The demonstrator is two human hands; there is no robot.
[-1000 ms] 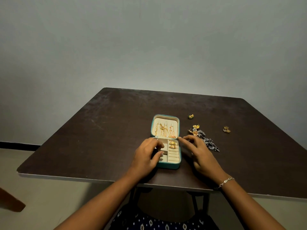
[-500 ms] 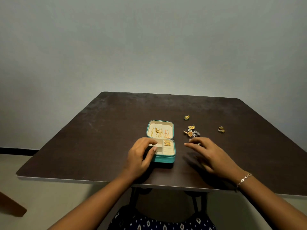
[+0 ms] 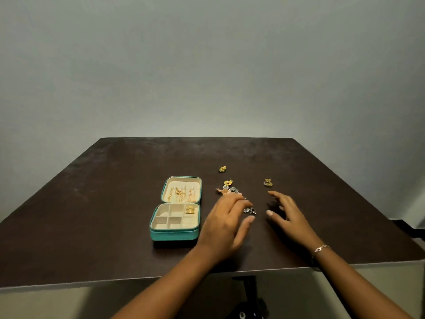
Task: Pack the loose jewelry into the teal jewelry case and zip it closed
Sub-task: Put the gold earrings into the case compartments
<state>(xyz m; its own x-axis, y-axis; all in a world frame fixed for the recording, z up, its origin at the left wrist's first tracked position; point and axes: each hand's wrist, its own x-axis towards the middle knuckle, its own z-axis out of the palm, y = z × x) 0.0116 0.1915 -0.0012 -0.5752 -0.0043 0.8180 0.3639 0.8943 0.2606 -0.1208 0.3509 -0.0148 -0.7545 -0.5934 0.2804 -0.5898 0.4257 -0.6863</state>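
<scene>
The teal jewelry case [image 3: 174,234] lies open on the dark table [image 3: 103,203]. Gold chains hang in its lid [image 3: 181,193] and a gold piece [image 3: 190,209] sits in a right-hand compartment. Right of the case, my left hand [image 3: 226,223] hovers over a silver and dark necklace [image 3: 249,210], fingers loosely spread, covering most of it. My right hand [image 3: 287,215] is beside it, fingers spread, holding nothing. Loose gold earrings lie beyond: one [image 3: 222,169] farthest back, a cluster [image 3: 226,186] near my left fingertips, another [image 3: 268,182] ahead of my right hand.
The table's front edge [image 3: 138,280] runs just under my forearms. A silver bracelet [image 3: 320,248] is on my right wrist. A plain grey wall stands behind the table.
My left hand left the case and moved right over the necklace. My right hand shifted further right. The view swung so the case now sits left of both hands.
</scene>
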